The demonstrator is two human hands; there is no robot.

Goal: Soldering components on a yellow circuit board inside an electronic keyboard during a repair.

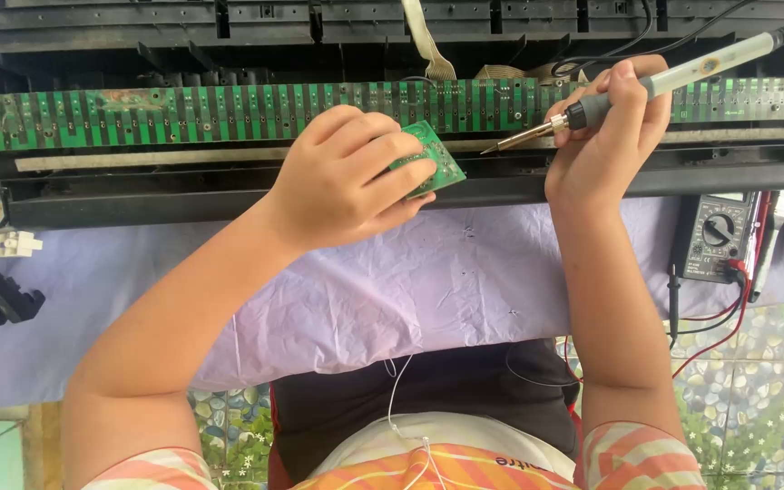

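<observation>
Small board held up to the iron

Left hand [347, 181] pinches a small green circuit board [430, 163] in its fingers, tilted over the long green keyboard circuit strip [183, 113]; at its 3 o'clock, right hand [605, 127] clenches a clear-handled soldering iron [646, 86] pen-style, tip aimed at it

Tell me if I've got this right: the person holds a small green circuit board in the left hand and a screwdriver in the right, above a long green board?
Not quite. The right hand holds a soldering iron, not a screwdriver: the head view shows its pointed metal tip and its cord. The rest is right: the left hand holds the small green circuit board, above the long green board.
</observation>
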